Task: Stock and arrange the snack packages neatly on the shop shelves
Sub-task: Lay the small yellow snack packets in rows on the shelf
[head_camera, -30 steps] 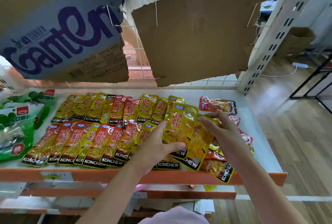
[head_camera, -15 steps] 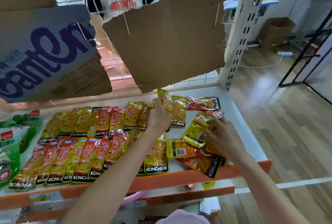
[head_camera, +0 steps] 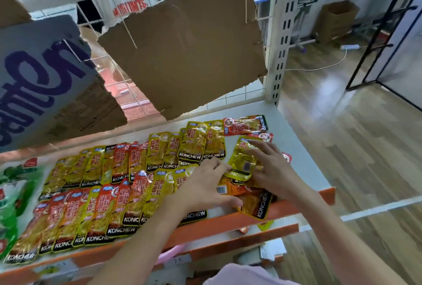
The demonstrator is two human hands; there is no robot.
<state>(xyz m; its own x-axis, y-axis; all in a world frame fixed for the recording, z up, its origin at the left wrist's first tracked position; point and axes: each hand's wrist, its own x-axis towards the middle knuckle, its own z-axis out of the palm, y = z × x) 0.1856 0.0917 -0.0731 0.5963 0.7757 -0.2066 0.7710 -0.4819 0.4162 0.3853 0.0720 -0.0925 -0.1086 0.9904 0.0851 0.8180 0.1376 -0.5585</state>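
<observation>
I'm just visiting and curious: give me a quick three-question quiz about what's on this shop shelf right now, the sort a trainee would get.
1. True or false: the left hand holds a snack packet lifted high above the shelf.
2. What does the right hand rest on?
A. a green bag
B. a yellow packet
C. the cardboard sheet
3. Fill in: the orange packet at the front right sticks out over the shelf's ____ edge.

Key
1. False: the hand lies low on the loose packets, fingers spread.
2. B, the yellow packet, lying apart from the neat rows. The green bags lie far left; the cardboard sheet hangs behind.
3. front.
</observation>
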